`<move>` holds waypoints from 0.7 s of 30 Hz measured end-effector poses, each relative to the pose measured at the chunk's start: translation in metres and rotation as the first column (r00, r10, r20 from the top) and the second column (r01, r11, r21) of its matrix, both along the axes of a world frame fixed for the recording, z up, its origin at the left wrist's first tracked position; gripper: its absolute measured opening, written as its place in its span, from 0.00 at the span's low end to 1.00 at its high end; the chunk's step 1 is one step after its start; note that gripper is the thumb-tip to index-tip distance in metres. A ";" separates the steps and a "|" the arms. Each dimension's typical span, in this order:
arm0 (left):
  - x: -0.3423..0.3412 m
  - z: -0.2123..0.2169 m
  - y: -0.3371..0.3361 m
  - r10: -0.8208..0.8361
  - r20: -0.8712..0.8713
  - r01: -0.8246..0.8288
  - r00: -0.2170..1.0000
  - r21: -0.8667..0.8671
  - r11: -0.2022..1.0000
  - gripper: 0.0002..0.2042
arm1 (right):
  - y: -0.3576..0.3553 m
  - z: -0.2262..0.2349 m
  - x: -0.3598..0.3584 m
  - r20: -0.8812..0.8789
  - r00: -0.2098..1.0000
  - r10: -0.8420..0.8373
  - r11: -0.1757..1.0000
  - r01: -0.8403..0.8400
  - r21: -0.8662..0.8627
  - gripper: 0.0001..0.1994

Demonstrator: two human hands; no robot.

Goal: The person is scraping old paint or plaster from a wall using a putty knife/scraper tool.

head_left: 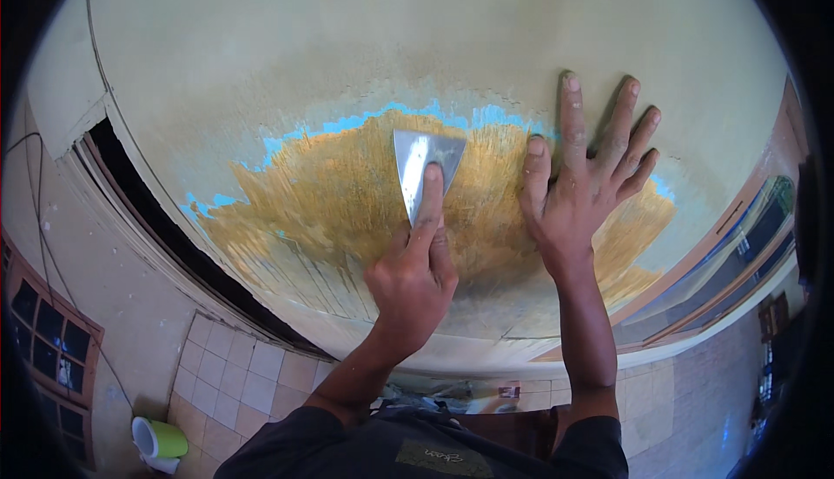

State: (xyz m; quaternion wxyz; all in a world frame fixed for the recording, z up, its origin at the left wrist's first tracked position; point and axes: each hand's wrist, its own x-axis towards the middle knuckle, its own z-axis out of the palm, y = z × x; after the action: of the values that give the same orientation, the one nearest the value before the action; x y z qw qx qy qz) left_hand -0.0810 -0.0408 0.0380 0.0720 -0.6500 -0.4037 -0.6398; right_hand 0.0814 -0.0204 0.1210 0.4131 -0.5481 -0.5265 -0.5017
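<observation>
- Scraper, just off centre toward twelve o'clock, its blade apparently against the wall.
- Left hand wraps the handle, index finger laid along the blade, seemingly for pressure and control.
- Right hand, well apart at two o'clock, spreads on the wall holding nothing, probably bracing.
- Surface: streaky ochre patch below a ragged blue edge.
- Room: floor tiles and a green-and-white bucket between seven and eight o'clock.

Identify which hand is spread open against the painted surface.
The right hand, splayed on the painted surface with no tool; the left hand, by contrast, grips the metal scraper.
</observation>
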 end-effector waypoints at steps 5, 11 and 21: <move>-0.007 0.022 0.008 0.074 -0.043 -0.074 0.996 0.000 0.997 0.31 | 0.010 -0.004 -0.005 0.009 1.000 0.007 1.000 -0.007 0.009 0.28; -0.008 -0.006 0.014 0.053 -0.007 -0.053 0.999 0.067 0.996 0.33 | 0.014 -0.008 -0.004 0.034 0.999 0.002 1.000 -0.003 0.023 0.28; 0.000 0.008 0.003 0.060 -0.074 -0.056 0.995 0.053 0.997 0.32 | 0.001 -0.005 0.006 0.006 1.000 0.003 1.000 -0.003 -0.007 0.27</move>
State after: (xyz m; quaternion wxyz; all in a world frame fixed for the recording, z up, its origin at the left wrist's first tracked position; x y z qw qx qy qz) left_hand -0.0805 -0.0375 0.0465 0.1223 -0.6596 -0.4032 -0.6225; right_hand 0.0872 -0.0190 0.1158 0.4104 -0.5473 -0.5303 -0.5008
